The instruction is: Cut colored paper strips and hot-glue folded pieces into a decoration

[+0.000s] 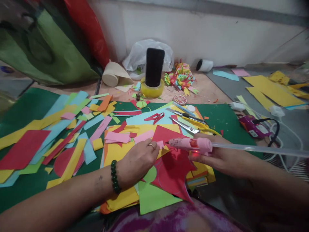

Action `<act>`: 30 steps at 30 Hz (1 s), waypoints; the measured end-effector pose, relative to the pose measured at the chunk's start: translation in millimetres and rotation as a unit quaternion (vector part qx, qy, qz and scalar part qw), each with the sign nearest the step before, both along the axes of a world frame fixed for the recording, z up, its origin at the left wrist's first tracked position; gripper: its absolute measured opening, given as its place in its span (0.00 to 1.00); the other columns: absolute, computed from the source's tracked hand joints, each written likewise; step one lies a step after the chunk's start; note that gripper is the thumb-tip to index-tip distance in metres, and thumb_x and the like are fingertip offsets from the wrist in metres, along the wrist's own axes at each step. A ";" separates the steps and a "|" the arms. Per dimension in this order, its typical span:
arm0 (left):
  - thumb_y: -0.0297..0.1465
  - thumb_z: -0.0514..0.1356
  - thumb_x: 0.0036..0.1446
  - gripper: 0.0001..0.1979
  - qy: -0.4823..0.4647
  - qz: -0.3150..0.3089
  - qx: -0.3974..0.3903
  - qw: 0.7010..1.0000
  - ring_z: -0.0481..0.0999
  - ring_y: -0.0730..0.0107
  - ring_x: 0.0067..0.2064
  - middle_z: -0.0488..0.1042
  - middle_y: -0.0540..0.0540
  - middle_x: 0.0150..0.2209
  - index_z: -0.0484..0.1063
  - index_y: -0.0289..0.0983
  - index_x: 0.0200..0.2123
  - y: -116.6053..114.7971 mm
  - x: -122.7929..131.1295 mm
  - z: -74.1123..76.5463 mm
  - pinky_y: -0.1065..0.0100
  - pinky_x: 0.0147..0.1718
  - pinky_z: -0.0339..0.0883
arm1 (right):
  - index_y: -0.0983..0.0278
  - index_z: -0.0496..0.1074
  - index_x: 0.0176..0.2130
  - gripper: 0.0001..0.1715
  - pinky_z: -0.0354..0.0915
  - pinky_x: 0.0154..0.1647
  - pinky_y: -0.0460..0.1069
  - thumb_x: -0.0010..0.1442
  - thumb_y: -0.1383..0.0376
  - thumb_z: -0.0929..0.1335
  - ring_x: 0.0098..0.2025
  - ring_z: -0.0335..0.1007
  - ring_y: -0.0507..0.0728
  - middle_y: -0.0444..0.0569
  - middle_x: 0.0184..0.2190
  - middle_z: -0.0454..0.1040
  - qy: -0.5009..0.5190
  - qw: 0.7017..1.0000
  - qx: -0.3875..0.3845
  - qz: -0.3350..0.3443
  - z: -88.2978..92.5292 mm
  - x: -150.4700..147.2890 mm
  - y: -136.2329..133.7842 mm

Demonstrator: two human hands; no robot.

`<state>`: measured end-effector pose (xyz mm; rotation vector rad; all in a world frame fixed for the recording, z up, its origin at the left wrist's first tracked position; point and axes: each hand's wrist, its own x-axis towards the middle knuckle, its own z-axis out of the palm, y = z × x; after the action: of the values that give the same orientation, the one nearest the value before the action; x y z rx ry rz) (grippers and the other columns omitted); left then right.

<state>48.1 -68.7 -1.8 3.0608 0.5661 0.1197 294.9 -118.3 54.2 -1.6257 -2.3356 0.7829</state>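
My left hand (142,156), with a ring and a green bead bracelet at the wrist, has its fingers closed on a small pink paper piece (159,144). My right hand (214,154) is wrapped round a pink hot glue gun (190,144). A long clear glue stick (253,149) sticks out of its back end, and a red light glows on its body. The dark nozzle points at the pink piece; whether they touch I cannot tell. Beneath both hands lies a red paper sheet (169,167) with cut edges and drawn curves, over green paper (156,196) and yellow paper (125,198).
Scissors (185,125) and a box cutter (187,115) lie beyond the hands. Coloured strips (79,141) cover the green mat (224,119) at left. A phone (154,67) stands in a yellow tape roll (152,91), near paper flowers (182,77). Cables (289,129) and a purple device (254,126) lie right.
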 end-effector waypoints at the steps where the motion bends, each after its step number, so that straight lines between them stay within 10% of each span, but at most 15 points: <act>1: 0.18 0.52 0.59 0.10 0.007 -0.001 0.001 1.000 0.69 0.61 0.34 0.71 0.40 0.32 0.71 0.26 0.42 0.2 0.5 0.2 0.62 0.34 0.68 | 0.59 0.77 0.47 0.27 0.69 0.35 0.50 0.62 0.47 0.61 0.34 0.73 0.58 0.52 0.35 0.78 -0.003 1.000 -0.017 0.009 -2.3 -0.8 0.9; 12: 0.16 0.51 0.59 0.13 0.050 -0.005 0.008 0.999 0.70 0.61 0.34 0.73 0.38 0.33 0.71 0.24 0.44 0.3 4.0 1.9 0.62 0.33 0.67 | 0.62 0.76 0.40 0.24 0.58 0.25 0.46 0.63 0.48 0.62 0.25 0.65 0.53 0.48 0.27 0.73 -0.029 0.999 -0.009 0.015 -11.8 -6.3 4.9; 30: 0.16 0.53 0.57 0.10 0.075 0.001 -0.018 0.997 0.69 0.61 0.35 0.73 0.38 0.35 0.72 0.29 0.39 0.1 5.4 4.8 0.62 0.34 0.67 | 0.55 0.75 0.52 0.22 0.67 0.31 0.46 0.65 0.51 0.62 0.32 0.74 0.55 0.47 0.37 0.80 0.003 0.998 0.013 0.066 -16.9 0.5 7.4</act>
<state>53.5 -68.5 3.1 3.0511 0.5715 -0.1198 295.4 -110.9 37.3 -1.4704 -2.4582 0.7779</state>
